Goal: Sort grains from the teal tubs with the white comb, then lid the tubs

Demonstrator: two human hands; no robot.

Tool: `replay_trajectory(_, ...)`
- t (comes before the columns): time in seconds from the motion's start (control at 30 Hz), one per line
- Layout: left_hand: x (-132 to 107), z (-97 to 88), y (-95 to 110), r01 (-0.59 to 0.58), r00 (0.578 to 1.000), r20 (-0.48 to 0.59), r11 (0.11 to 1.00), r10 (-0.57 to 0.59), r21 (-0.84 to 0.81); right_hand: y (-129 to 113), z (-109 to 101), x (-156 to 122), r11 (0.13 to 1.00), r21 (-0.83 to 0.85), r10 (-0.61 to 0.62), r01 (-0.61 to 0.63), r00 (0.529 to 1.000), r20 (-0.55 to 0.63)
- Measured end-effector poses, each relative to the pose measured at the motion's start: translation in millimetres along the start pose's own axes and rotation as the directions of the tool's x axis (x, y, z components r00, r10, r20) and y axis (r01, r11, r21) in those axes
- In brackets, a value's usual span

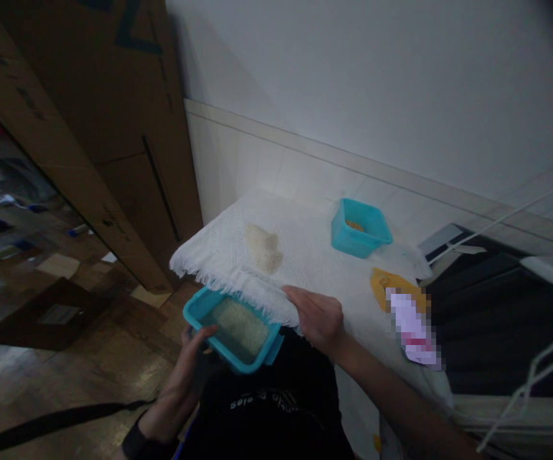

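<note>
Left hand (191, 358) clasps a teal plastic tub (233, 332) beneath a white fringed towel (305, 255), right hand (317, 317) gripping its hem; the rice heap (264, 248) apparently needs sweeping in.

Teal on near tub (253, 363) and far tub (348, 241); white, faintly woven, on the cloth (312, 259); off-white on the grain heap (264, 248); perhaps orange on the packet (383, 284).

The view is dim, soft and grainy. The plain white wall (377, 76) at upper centre is brightest, and the white fringed cloth (305, 249) catches its light. The teal plastic tub (191, 313) at lower centre sits in shade. Corners darken, most at upper right. The brown wooden floor (66, 358) at lower left blurs.
</note>
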State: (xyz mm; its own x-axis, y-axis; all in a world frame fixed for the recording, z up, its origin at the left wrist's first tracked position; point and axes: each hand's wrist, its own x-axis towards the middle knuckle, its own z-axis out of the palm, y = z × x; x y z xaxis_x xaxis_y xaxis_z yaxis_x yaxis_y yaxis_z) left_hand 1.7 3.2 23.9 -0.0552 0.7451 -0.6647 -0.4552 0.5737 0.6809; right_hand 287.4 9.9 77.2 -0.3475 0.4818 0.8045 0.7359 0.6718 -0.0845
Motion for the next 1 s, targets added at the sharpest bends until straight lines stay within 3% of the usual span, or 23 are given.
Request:
replay_trajectory(0.1, -0.5, 0.2, 2.4, 0.016, 0.999, -0.028, 1.0, -0.017, -0.009, 7.2, 11.2, -0.7, 1.0, 0.024, -0.011, 0.01, 0.999, 0.044)
replay_trajectory(0.23, 0.9, -3.7, 6.5, 0.023, 1.0, 0.004, 1.0, -0.023, 0.011, -0.4, 18.7, -1.3, 0.998, 0.056, -0.044, 0.042, 0.999, 0.03)
replay_trajectory(0.5, 4.2, -5.7, 8.8, 0.033, 0.999, -0.005, 0.999, -0.033, 0.019, -34.9, 3.2, -8.0, 0.994, 0.104, -0.057, 0.043, 0.99, 0.132)
replay_trajectory(0.6, -1.6, -0.8, 11.3, 0.036, 0.999, -0.018, 0.999, -0.036, 0.022, -21.5, -6.6, -7.3, 0.999, 0.05, 0.007, -0.012, 0.995, 0.097)
replay_trajectory(0.7, -6.7, 3.5, 12.7, 0.048, 0.999, -0.025, 0.999, -0.048, 0.007, 9.3, -14.1, -3.3, 0.994, -0.056, 0.092, -0.091, 0.996, 0.006)
replay_trajectory(0.83, -6.8, 4.8, 8.3, 0.044, 0.999, -0.009, 0.999, -0.044, 0.004, 45.2, -13.1, -3.1, 0.991, -0.074, 0.11, -0.113, 0.993, -0.036)
replay_trajectory(1.0, -1.1, 0.1, -4.2, 0.014, 1.0, -0.001, 1.0, -0.014, -0.017, 46.8, -3.5, -12.4, 0.991, -0.057, 0.118, -0.119, 0.993, -0.022)
